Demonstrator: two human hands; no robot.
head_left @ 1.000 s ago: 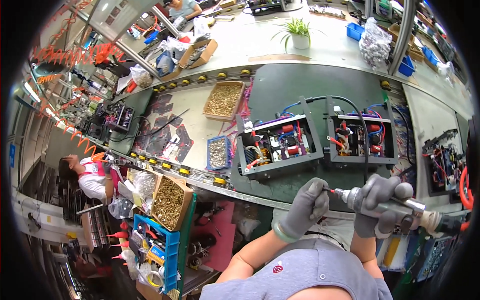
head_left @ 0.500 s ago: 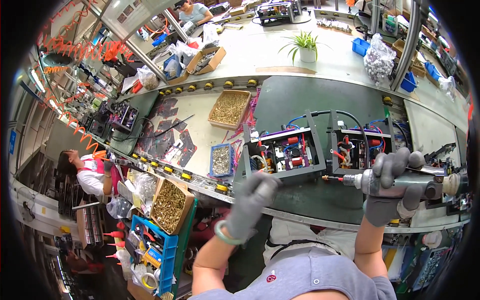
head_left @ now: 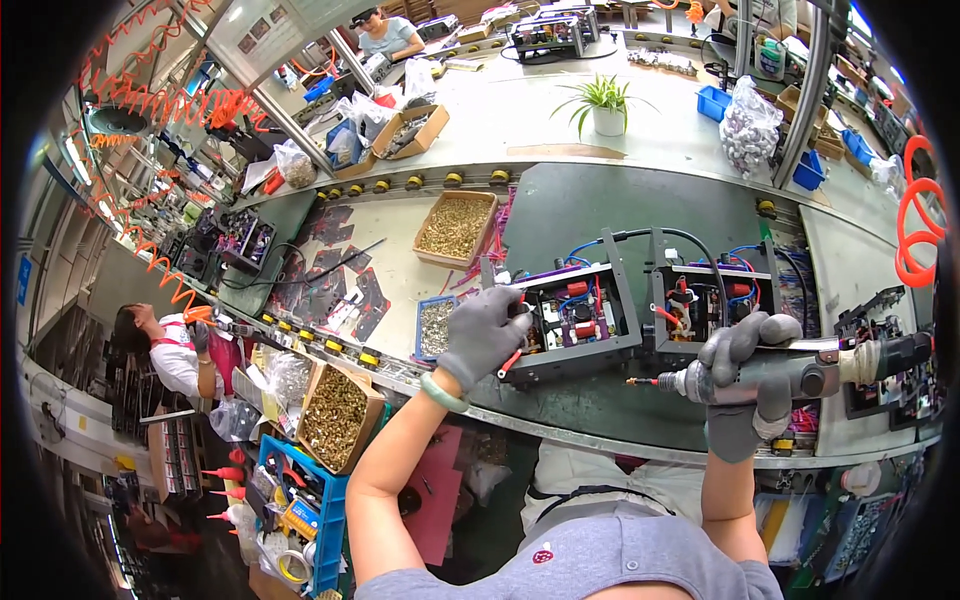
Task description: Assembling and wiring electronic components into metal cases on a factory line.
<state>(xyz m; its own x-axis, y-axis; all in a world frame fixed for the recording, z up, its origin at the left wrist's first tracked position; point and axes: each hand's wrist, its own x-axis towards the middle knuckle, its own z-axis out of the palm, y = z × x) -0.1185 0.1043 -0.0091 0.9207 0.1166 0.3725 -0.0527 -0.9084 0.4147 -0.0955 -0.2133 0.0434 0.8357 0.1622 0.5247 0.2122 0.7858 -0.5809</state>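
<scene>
Power screwdriver [head_left: 802, 378] is gripped by the right hand [head_left: 740, 348], whose gloved fingers are wrapped closely around its metal body, with the bit directed toward nine o'clock and a small brass-coloured piece [head_left: 633, 381] seen at its tip. A black-framed unit [head_left: 575, 312] is set on the dark green table [head_left: 590, 405], at about ten o'clock from the screwdriver, with a second framed unit [head_left: 712, 300] just beside it at three o'clock. The nine o'clock end of the first unit is covered by the left hand [head_left: 482, 335]; its fingers are half curled over the wiring there, and whether anything is pinched cannot be told. A red-ended lead [head_left: 510, 363] is seen just by that hand, at about five o'clock. The screwdriver is judged hefty and rigid, best held around its thick body. The unit is likely stiff and fairly heavy, to be grasped by its frame bars, while the exposed components should be treated as fragile; the leads, probably springy, would be best taken near their ends
</scene>
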